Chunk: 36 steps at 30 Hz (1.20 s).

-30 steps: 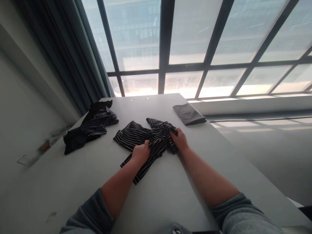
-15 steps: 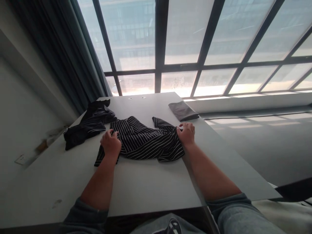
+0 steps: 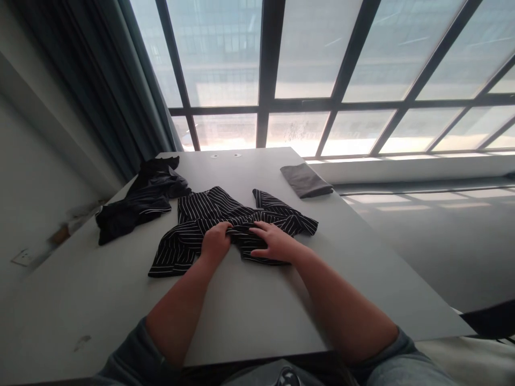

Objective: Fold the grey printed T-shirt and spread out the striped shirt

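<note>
A black shirt with thin white stripes lies crumpled across the middle of the white table, its sleeves pointing out to both sides. My left hand is closed on the shirt's near middle part, pinching a fold of cloth. Just to its right, my right hand rests on the shirt with fingers spread, and some of the cloth beneath it is hidden.
At the table's left edge lies a heap of dark clothing. A folded grey cloth sits near the far right edge. Behind the table are a tall window and a dark curtain.
Both hands have moved inward from the shirt's two sides to its near middle. The left has let go of the left side and gripped the middle; the right has opened. The sleeves now spread outward.
</note>
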Each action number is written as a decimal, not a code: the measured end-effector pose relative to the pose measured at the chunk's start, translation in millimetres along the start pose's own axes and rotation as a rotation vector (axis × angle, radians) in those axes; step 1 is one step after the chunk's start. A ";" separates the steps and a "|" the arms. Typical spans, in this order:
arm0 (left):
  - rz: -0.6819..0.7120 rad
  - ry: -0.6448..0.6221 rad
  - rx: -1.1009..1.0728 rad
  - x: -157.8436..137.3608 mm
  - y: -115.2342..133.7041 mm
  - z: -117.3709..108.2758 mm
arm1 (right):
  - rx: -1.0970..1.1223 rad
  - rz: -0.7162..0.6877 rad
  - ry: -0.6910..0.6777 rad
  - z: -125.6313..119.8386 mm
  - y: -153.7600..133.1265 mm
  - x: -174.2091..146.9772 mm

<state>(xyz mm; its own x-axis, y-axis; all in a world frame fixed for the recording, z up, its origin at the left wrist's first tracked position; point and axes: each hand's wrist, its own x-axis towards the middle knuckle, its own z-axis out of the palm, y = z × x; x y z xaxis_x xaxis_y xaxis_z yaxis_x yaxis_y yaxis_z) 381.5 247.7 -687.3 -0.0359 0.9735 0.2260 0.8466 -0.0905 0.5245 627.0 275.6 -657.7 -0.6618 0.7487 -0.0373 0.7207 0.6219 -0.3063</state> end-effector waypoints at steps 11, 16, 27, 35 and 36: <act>-0.322 0.124 0.007 22.8 -42.6 -21.0 | -0.078 0.291 0.228 7.4 44.7 17.1; -0.163 0.147 0.249 16.5 -28.5 -24.9 | -0.056 0.130 0.390 10.7 47.3 19.2; 0.279 -0.280 0.081 -3.4 -2.9 -7.2 | 0.180 -0.105 0.442 14.5 37.7 25.8; 0.300 -0.276 0.142 1.5 -7.8 -4.8 | 0.030 -0.148 0.548 1.0 12.0 14.9; 0.295 -0.251 0.137 1.7 -7.8 -4.0 | 0.037 -0.171 0.502 0.6 6.6 12.7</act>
<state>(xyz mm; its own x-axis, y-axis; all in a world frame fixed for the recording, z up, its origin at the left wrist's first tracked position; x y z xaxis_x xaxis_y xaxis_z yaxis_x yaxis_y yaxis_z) 372.7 249.3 -687.7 0.3356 0.9324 0.1340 0.8644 -0.3614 0.3496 623.3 289.0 -660.8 -0.5825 0.6607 0.4733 0.5974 0.7430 -0.3019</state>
